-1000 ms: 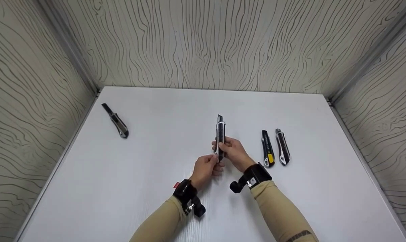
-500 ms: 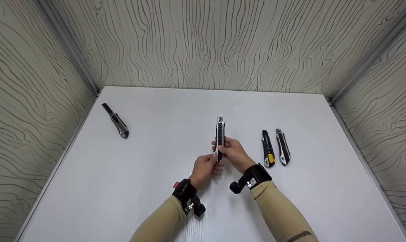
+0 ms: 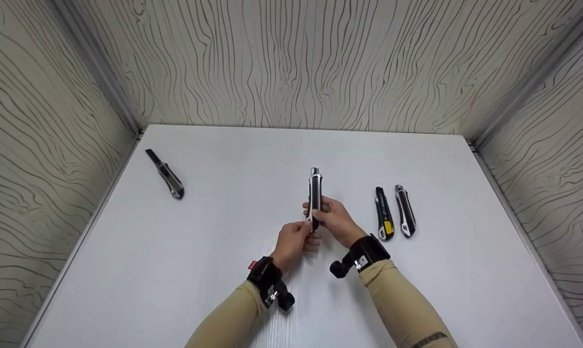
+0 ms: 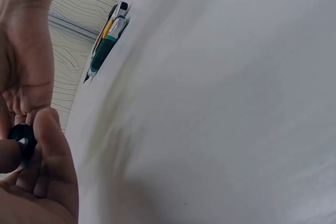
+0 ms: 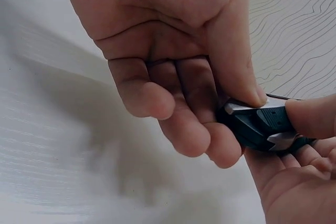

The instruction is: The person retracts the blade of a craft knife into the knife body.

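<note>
Head view, bottom centre: two forearms in tan sleeves w/ black wrist units come up from the lower edge. Left hand (image 3: 295,240) has fingers curled, pinching the near butt end of the utility knife (image 3: 315,194); in left wrist view the thumb (image 4: 52,145) and a finger nip a dark round end piece at lower left of frame. Right hand (image 3: 334,217) wraps the knife's lower body just past the left hand, thumb (image 5: 236,72) pressed on top, fingers curled under, per right wrist view. Knife is held mid-frame above the white table (image 3: 233,270), tip pointing to the far wall; whether blade is out, can't tell.

Right of centre, just beside the right hand: a black/yellow knife (image 3: 383,213) and a black/silver knife (image 3: 405,210) lying side by side, close, roughly parallel. Upper left of frame, well apart: a grey knife (image 3: 166,174) near the table's left edge, angled. Beyond: wood-grain patterned walls (image 3: 291,63).
</note>
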The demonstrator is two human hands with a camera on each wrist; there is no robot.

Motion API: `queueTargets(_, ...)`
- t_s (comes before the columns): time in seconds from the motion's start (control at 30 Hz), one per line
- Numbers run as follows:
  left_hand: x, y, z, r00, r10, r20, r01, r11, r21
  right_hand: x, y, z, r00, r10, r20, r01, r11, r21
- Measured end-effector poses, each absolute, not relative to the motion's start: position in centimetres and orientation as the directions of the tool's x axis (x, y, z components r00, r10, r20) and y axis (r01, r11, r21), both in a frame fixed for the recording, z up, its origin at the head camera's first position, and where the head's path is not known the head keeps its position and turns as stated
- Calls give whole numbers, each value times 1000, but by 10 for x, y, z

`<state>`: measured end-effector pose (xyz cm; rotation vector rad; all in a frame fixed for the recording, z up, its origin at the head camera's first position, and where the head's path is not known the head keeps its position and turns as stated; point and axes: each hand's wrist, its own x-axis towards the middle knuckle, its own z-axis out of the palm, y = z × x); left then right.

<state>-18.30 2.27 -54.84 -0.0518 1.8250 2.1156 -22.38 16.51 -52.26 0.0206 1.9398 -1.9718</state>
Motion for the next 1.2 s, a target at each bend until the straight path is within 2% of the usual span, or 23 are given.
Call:
queueTargets(0.47,-180,28,-545,-921,305,-241,-282,-97,954,-220,180,-521,-927,-288,-242,213,131,-968)
queueTargets(0.9,-179,47,-545,-892,366,-267,-304,-47,951,-217,202,-520,-941,-205,-268,218,238,-947)
queueTargets(1.2,-181,69,-543,-867,399,-300,-318,21,948,-210,226,-518,-953,-131,-273,233,259,-937)
